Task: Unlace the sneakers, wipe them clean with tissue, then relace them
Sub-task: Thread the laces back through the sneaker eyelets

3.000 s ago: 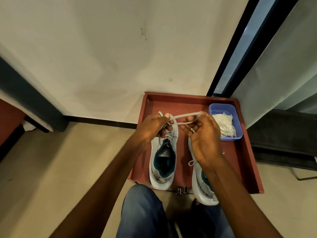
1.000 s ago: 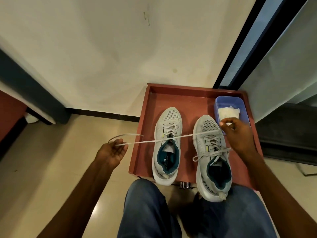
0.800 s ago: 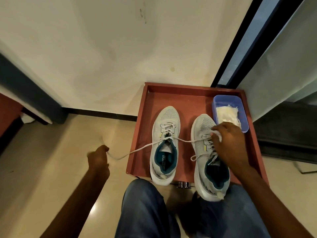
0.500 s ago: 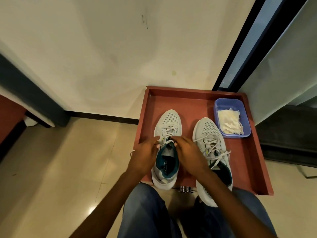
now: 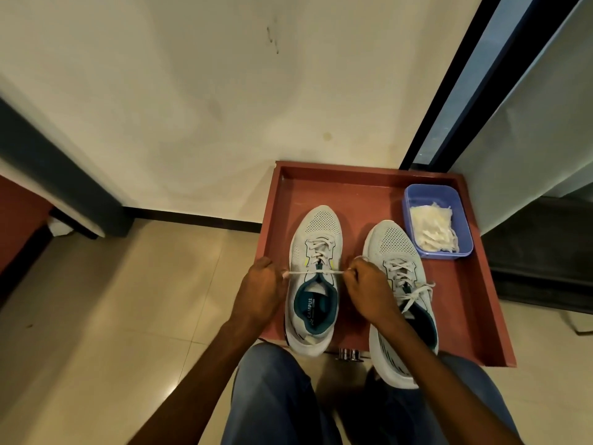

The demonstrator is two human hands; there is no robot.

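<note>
Two grey sneakers with teal lining stand side by side in a red tray (image 5: 455, 303). The left sneaker (image 5: 316, 245) is laced up to its top eyelets. Its white lace (image 5: 316, 272) runs taut straight across the tongue. My left hand (image 5: 261, 289) grips one lace end just left of the shoe. My right hand (image 5: 369, 287) grips the other end between the two shoes. The right sneaker (image 5: 393, 248) is laced, with loose lace ends lying over its opening. A blue tub (image 5: 430, 191) at the tray's back right holds white tissue (image 5: 433, 226).
The tray sits on a beige tiled floor against a cream wall. My knees in blue jeans (image 5: 272, 396) are just below the tray's near edge. A dark door frame (image 5: 449, 91) rises behind the tub. A small metal object (image 5: 349, 353) lies at the tray's front edge.
A second ago my hands held the lace stretched wide apart. They came in over the left sneaker's opening and now hold the lace ends short and taut on either side of it.
</note>
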